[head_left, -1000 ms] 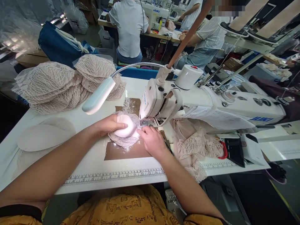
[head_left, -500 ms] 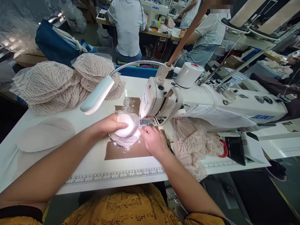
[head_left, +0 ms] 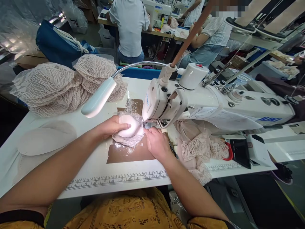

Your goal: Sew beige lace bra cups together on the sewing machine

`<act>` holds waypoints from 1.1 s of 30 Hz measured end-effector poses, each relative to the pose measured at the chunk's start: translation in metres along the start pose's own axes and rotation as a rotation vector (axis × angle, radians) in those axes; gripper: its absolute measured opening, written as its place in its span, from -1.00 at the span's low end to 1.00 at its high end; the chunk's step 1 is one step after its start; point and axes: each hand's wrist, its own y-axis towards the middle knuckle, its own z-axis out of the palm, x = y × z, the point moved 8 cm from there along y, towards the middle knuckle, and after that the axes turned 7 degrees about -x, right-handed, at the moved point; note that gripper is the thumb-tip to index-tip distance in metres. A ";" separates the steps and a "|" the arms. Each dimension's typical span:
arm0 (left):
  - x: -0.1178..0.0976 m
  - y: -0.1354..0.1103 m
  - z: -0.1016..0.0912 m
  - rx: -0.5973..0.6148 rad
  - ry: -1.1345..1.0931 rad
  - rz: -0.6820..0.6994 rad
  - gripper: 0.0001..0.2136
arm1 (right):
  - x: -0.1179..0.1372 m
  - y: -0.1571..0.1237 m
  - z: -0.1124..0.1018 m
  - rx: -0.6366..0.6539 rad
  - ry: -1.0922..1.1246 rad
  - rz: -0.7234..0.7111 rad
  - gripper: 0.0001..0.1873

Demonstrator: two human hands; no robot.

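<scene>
A pale pink molded bra cup (head_left: 128, 126) with lace fabric (head_left: 130, 140) around its edge lies at the needle area of a white sewing machine (head_left: 157, 98). My left hand (head_left: 113, 128) is closed on the cup's left side, thumb on top and the other fingers hidden beneath. Close to the presser foot, my right hand (head_left: 157, 141) has its fingers curled at the right edge of the lace, pinching or pressing it down. Brown tape (head_left: 128, 154) covers the table under the work.
Stacked lace pieces (head_left: 47, 86) lie at the back left, pale cups (head_left: 40, 140) at the left. A lamp (head_left: 100, 97) hangs over the table. More lace (head_left: 195, 146) is bunched under the machine arm. A printed ruler (head_left: 114, 180) runs along the front edge. Two people sit beyond.
The lace below the cup has drawn in slightly and turned upward near the needle. Both hands keep nearly the same places. A person at the back right has shifted an arm.
</scene>
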 end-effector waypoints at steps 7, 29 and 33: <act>0.001 0.001 0.000 0.006 -0.032 0.000 -0.50 | -0.002 -0.003 -0.003 -0.077 0.038 -0.011 -0.55; 0.003 0.002 -0.009 -0.002 0.091 0.077 -0.58 | 0.007 -0.003 -0.004 -0.030 -0.060 -0.068 -0.52; 0.004 0.000 -0.018 -0.006 0.247 0.080 -0.63 | 0.003 -0.003 -0.004 -0.041 -0.056 -0.029 -0.52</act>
